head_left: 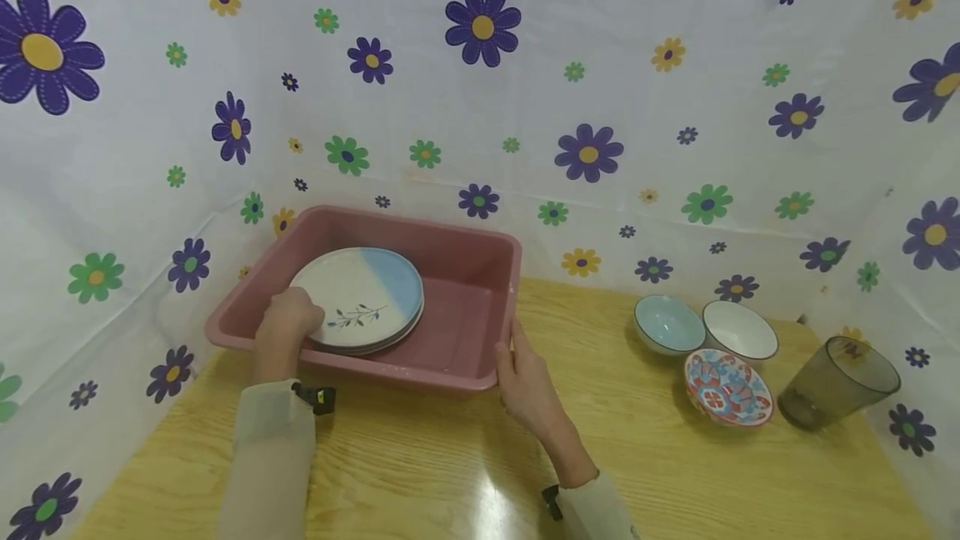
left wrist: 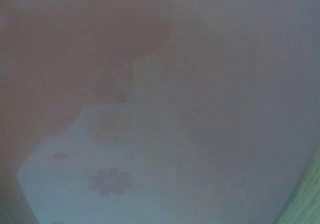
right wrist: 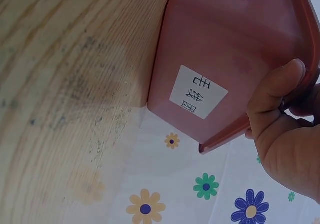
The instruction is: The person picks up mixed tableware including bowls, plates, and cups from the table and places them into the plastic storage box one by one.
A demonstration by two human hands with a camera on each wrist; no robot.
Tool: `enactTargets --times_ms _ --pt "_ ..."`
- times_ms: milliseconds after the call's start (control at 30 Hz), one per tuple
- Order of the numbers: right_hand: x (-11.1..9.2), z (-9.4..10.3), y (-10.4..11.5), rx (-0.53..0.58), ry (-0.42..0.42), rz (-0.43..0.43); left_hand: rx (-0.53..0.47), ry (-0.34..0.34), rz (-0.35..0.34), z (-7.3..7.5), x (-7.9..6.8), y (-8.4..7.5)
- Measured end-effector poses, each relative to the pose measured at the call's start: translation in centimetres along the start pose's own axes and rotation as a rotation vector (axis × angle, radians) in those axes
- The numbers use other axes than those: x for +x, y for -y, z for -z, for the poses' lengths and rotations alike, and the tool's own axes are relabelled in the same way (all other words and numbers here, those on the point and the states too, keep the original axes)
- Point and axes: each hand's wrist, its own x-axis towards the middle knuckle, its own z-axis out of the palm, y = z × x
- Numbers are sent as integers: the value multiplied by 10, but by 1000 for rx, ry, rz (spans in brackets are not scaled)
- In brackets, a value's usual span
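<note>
A pink plastic tub (head_left: 457, 332) stands on the table, holding a small stack of round plates (head_left: 367, 286). The top plate is off-white with a light blue part and a dark leafy sprig. At the stack's left edge, my left hand (head_left: 288, 319) reaches over the tub's front wall and grips the plates; its fingertips are hidden. My right hand (head_left: 525, 377) grips the tub's right rim near the front corner. The right wrist view shows the thumb of that hand (right wrist: 285, 129) over the rim and a white label (right wrist: 198, 91) on the tub's side. The left wrist view is hazy.
To the right on the wooden table (head_left: 420, 465) are a light blue bowl (head_left: 670, 323), a white bowl (head_left: 740, 329), a red-and-blue patterned bowl (head_left: 727, 387) and a dark see-through glass (head_left: 836, 382). A flowered white sheet (head_left: 525, 107) hangs behind and along the sides.
</note>
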Motion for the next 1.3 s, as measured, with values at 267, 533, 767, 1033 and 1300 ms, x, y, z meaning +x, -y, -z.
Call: enactTargets --times_ms 267,533,767,1033,1300 --pt "-1 1 2 39 30 -25 7 -10 -21 0 -3 0" --pt "1 3 1 1 25 -1 23 -18 -29 2 -3 -2" --pt "3 10 1 -37 10 -54 50 -68 -37 6 -7 -7" --pt "5 19 0 -98 -77 -75 42 -105 -36 12 -19 -20" --pt "2 33 -3 -113 -104 -105 -32 -265 -119 8 -46 -36"
